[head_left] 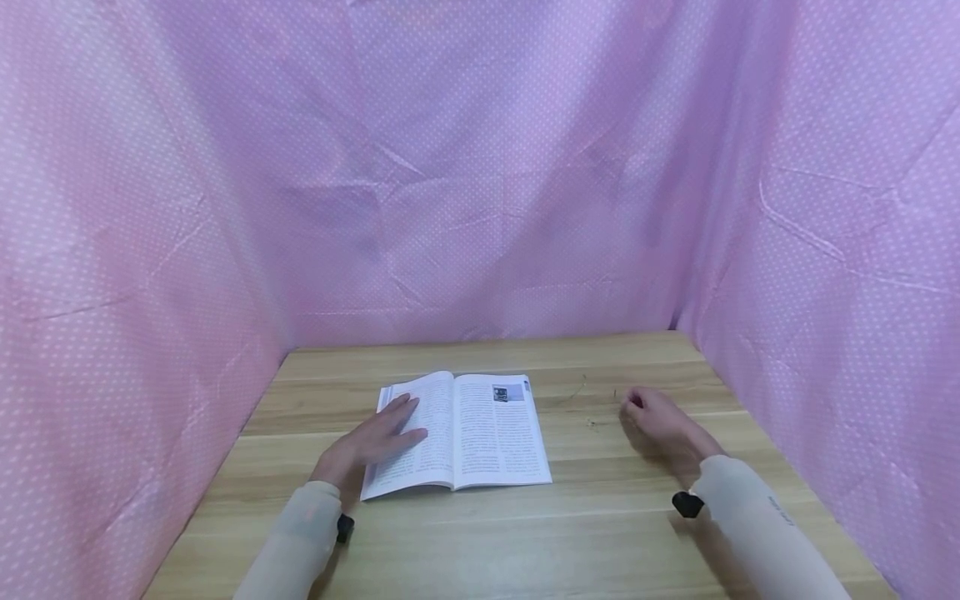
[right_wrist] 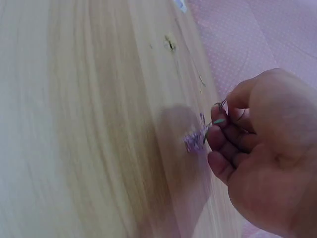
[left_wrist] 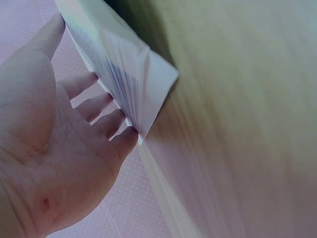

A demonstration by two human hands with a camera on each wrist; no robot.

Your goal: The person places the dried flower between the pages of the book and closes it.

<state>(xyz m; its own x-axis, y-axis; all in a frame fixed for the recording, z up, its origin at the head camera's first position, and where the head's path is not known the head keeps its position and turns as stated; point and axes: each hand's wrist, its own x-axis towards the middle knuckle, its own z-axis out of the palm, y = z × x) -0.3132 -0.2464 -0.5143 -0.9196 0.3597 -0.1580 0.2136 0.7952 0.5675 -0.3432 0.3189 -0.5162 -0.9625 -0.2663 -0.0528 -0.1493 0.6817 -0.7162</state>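
Note:
An open book (head_left: 491, 450) lies on the wooden table, printed on both pages, with a small picture (head_left: 507, 393) on the right page. My left hand (head_left: 372, 437) rests on its left page with fingers spread. In the left wrist view those fingertips touch the book's page edges (left_wrist: 124, 82). To the right of the book, my right hand (head_left: 663, 421) is curled just above the table. Its thumb and forefinger pinch the thin stem of a small purple flower (right_wrist: 194, 140) with a green leaf (right_wrist: 218, 121). The head view does not show the flower.
Dry plant crumbs (head_left: 592, 424) and a thin, thread-like stem (head_left: 579, 388) lie on the table between book and right hand. Pink dotted cloth (head_left: 480, 208) hangs around the table's back and sides. Each wrist carries a small black device (head_left: 687, 504).

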